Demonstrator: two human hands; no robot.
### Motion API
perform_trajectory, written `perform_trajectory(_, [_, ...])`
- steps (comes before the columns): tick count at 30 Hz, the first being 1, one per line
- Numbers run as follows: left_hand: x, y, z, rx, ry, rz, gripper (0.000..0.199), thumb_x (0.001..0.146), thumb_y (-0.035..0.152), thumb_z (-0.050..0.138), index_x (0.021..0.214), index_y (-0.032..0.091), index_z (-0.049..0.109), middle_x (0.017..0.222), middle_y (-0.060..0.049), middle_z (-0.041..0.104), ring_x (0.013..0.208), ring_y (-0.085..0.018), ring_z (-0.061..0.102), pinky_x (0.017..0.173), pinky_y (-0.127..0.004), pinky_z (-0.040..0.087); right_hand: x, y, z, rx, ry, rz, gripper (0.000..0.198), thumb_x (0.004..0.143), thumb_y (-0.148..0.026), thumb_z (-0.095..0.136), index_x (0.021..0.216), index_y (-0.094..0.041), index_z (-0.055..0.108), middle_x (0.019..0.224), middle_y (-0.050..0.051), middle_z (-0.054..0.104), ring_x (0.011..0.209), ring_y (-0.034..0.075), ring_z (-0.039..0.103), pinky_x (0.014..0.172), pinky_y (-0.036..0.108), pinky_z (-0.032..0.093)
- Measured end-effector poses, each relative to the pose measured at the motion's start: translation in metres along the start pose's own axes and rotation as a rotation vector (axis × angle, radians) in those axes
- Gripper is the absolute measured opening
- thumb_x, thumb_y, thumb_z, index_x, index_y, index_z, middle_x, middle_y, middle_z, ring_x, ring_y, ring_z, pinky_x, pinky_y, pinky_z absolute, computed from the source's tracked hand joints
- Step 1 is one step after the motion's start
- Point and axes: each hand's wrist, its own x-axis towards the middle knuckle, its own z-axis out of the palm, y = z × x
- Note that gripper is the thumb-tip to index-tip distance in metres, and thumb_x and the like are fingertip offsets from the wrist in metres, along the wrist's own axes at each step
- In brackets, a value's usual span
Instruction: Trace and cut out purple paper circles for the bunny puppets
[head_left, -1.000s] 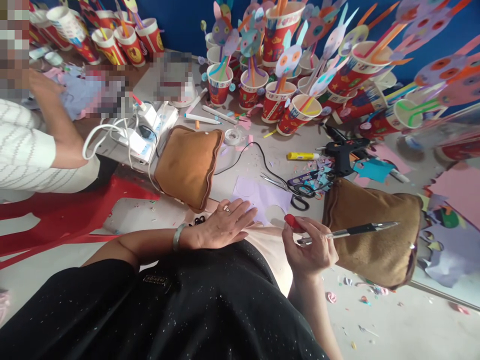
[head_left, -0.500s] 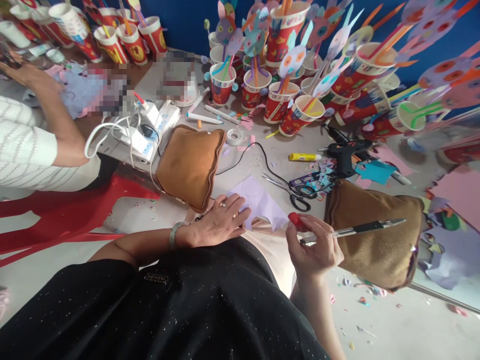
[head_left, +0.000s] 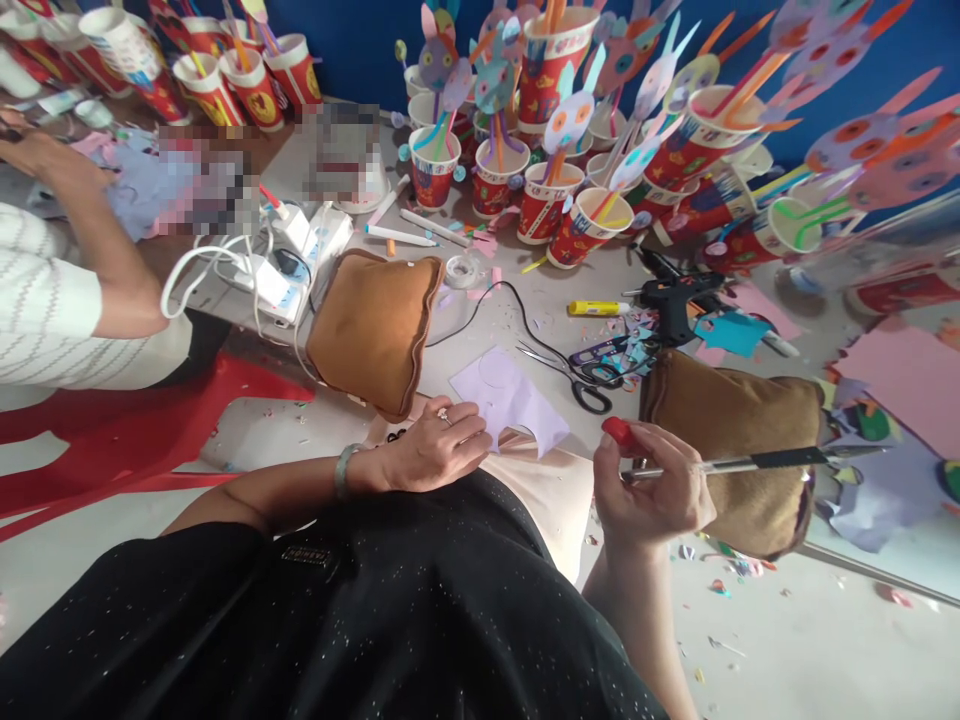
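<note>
Purple paper [head_left: 510, 395] lay at the near edge of the worktop [head_left: 481, 334], just beside the scissors [head_left: 576, 382]. My left hand [head_left: 439, 447] was curled at the paper's left side; whether it gripped, I could not tell. My right hand [head_left: 656, 482], apart from it, held a pen [head_left: 780, 459] and a red object [head_left: 619, 432].

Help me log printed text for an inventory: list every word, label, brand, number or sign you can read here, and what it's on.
"FASHION", probably: small badge on the black shirt; its letters are tiny and soft.
Too small or blurred to read: print on the red cups and the yellow tube.
None legible: pen in the right hand, purple paper.
</note>
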Motion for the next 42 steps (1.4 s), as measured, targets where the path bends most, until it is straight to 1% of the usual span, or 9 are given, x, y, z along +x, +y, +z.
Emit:
perform_trajectory(3, [0.002,0.004,0.003,0.024,-0.008,-0.056,0.019,0.098,0.028,0.053,0.111,0.021,0.064,0.109,-0.004,0.069,0.107,-0.017,0.060,0.088,-0.034,0.034,0.000,-0.002,0.000,0.008,-0.013,-0.014,0.043,0.071,-0.009,0.078,0.110,-0.020,0.067,0.095,0.006,0.076,0.075,0.020,0.073,0.063,0.032,0.060])
perform_trajectory(6, [0.001,0.007,0.007,0.017,0.004,-0.057,0.025,0.098,0.030,0.053,0.119,0.021,0.062,0.113,-0.005,0.066,0.105,-0.017,0.059,0.089,-0.034,0.035,-0.001,-0.002,0.000,-0.003,-0.018,-0.023,0.042,0.071,-0.009,0.079,0.110,-0.020,0.067,0.095,0.006,0.076,0.074,0.020,0.073,0.063,0.033,0.060])
perform_trajectory(14, [0.002,0.004,0.005,0.048,-0.065,-0.093,0.028,0.100,0.032,0.049,0.122,0.021,0.062,0.121,-0.006,0.064,0.117,-0.019,0.054,0.095,-0.036,0.033,0.002,-0.002,0.001,-0.036,-0.008,-0.040,0.036,0.071,-0.010,0.080,0.104,-0.018,0.067,0.090,0.005,0.076,0.073,0.019,0.073,0.064,0.030,0.061])
perform_trajectory(17, [0.005,0.006,0.006,0.058,-0.127,-0.108,0.034,0.101,0.039,0.046,0.128,0.022,0.058,0.129,-0.008,0.061,0.123,-0.022,0.050,0.097,-0.038,0.033,0.002,-0.004,0.003,-0.010,-0.016,-0.028,0.039,0.070,-0.009,0.080,0.105,-0.018,0.067,0.091,0.006,0.077,0.072,0.019,0.073,0.062,0.030,0.061])
perform_trajectory(22, [0.009,0.010,0.012,0.057,-0.271,-0.126,0.057,0.097,0.055,0.048,0.143,0.022,0.045,0.138,-0.012,0.052,0.127,-0.028,0.045,0.099,-0.041,0.034,0.003,-0.006,0.004,0.023,-0.038,-0.028,0.042,0.070,-0.008,0.080,0.108,-0.019,0.067,0.091,0.007,0.077,0.072,0.020,0.073,0.061,0.030,0.061])
perform_trajectory(27, [0.010,0.007,0.008,0.035,-0.268,-0.130,0.051,0.098,0.053,0.047,0.137,0.019,0.049,0.135,-0.013,0.053,0.128,-0.028,0.045,0.098,-0.042,0.035,0.005,-0.007,0.004,0.041,-0.076,-0.019,0.040,0.072,-0.008,0.079,0.108,-0.021,0.067,0.092,0.005,0.076,0.067,0.018,0.071,0.059,0.029,0.059])
perform_trajectory(34, [0.011,0.000,-0.001,0.031,-0.210,-0.125,0.043,0.100,0.053,0.042,0.119,0.018,0.059,0.136,-0.014,0.054,0.131,-0.028,0.046,0.100,-0.043,0.035,0.010,-0.013,0.018,0.131,-0.212,0.006,0.031,0.079,-0.010,0.074,0.107,-0.023,0.068,0.097,0.005,0.076,0.061,0.012,0.066,0.059,0.027,0.057])
perform_trajectory(37, [0.012,0.001,0.002,0.035,-0.172,-0.103,0.045,0.101,0.052,0.041,0.122,0.017,0.058,0.137,-0.014,0.054,0.131,-0.027,0.046,0.101,-0.042,0.035,0.013,-0.018,0.028,0.211,-0.296,0.057,0.026,0.083,-0.012,0.072,0.106,-0.023,0.068,0.096,0.003,0.075,0.055,0.009,0.060,0.058,0.026,0.054])
perform_trajectory(42, [0.014,0.004,0.010,0.003,-0.188,-0.107,0.052,0.099,0.055,0.044,0.132,0.016,0.054,0.135,-0.015,0.056,0.128,-0.028,0.047,0.097,-0.043,0.036,0.018,-0.023,0.041,0.207,-0.398,0.105,0.018,0.086,-0.019,0.070,0.104,-0.022,0.068,0.092,0.003,0.075,0.056,0.011,0.061,0.064,0.028,0.055])
